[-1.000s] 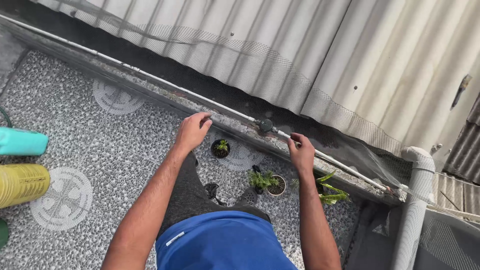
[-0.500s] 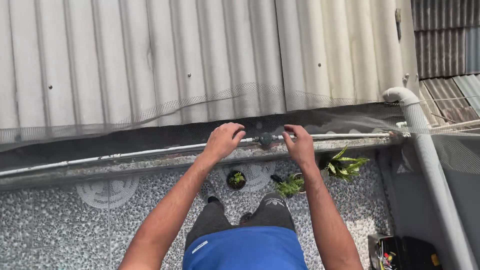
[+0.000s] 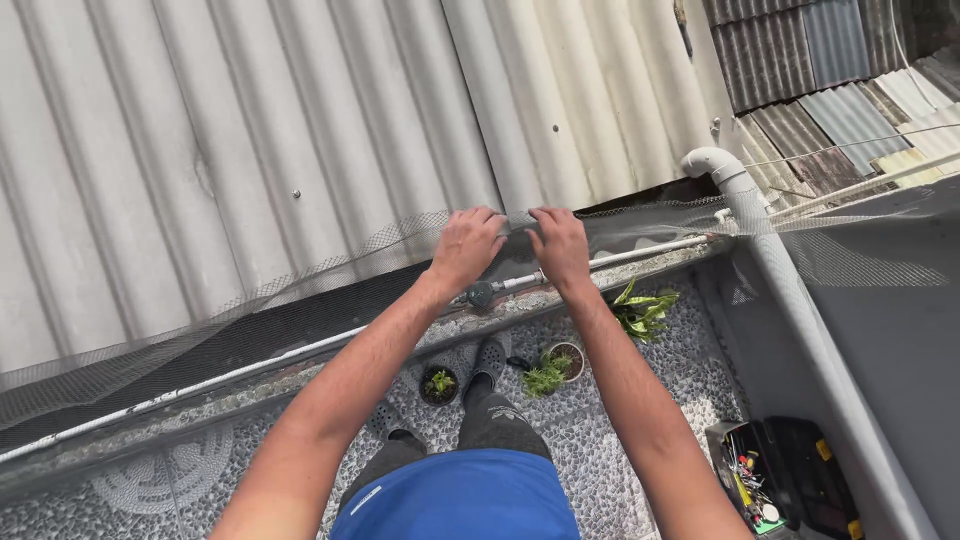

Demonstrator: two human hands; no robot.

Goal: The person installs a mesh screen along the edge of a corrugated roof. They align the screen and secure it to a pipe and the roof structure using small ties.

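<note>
A thin grey mesh netting runs along the lower edge of a corrugated metal roof. My left hand and my right hand are side by side at the netting's upper edge, fingers curled on it, pinching it against the roof sheet. Below the hands a white pipe with a small valve runs along the wall ledge. My legs and shoes stand on the pebbled floor beneath.
Small potted plants and a leafy plant sit on the pebbled floor by the ledge. A thick white drainpipe descends at the right. An open black toolbox lies at the lower right.
Both hands rose from the pipe on the ledge to the netting's upper edge at the roof sheet. The view shifted, bringing the toolbox into sight.
</note>
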